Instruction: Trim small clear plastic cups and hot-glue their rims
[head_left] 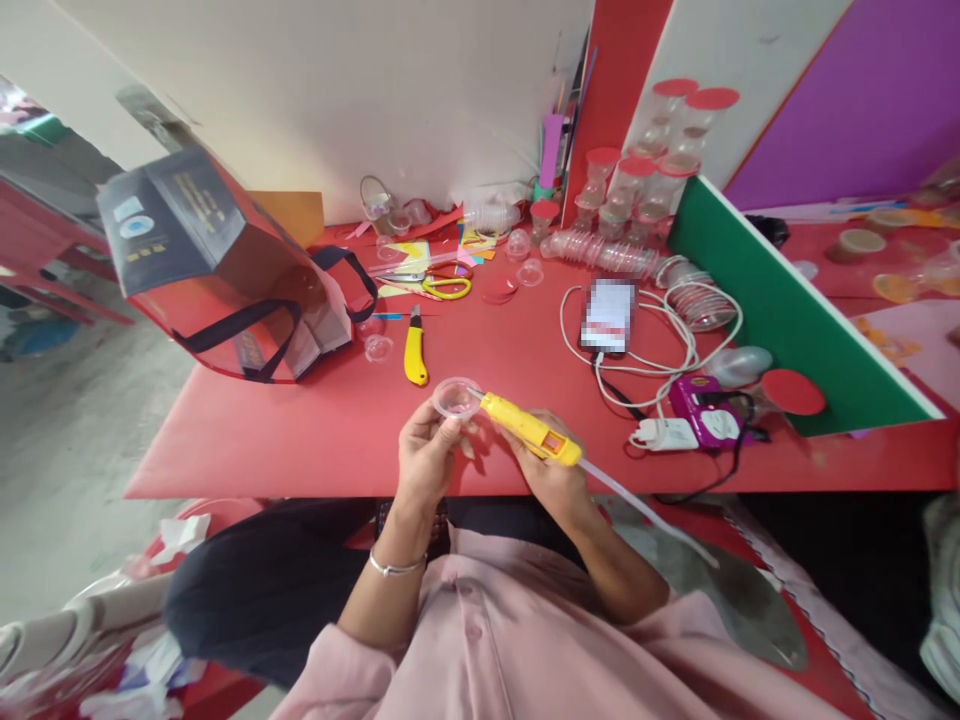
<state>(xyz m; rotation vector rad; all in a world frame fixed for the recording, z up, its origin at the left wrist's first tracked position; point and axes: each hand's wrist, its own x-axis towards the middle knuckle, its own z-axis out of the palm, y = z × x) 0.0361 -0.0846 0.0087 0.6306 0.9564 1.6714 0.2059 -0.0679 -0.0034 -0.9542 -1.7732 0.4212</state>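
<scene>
My left hand (433,443) is closed on the side of a small clear plastic cup (457,398), holding it over the table's front edge. In my right hand (546,475) is a yellow hot glue gun (531,426), its nozzle at the cup's rim; whether it touches cannot be made out. A long pale glue stick (649,516) sticks out of the gun's back end. Beyond the cup lies a yellow utility knife (415,347), and behind it rest scissors (445,282) with red and yellow handles.
A red and black bag (225,270) stands at the left. A phone (608,315) with white cables, a purple box (705,412) and stacked clear cups (600,252) lie at the right, by a green partition (772,310). Jars with red lids (712,98) are stacked behind.
</scene>
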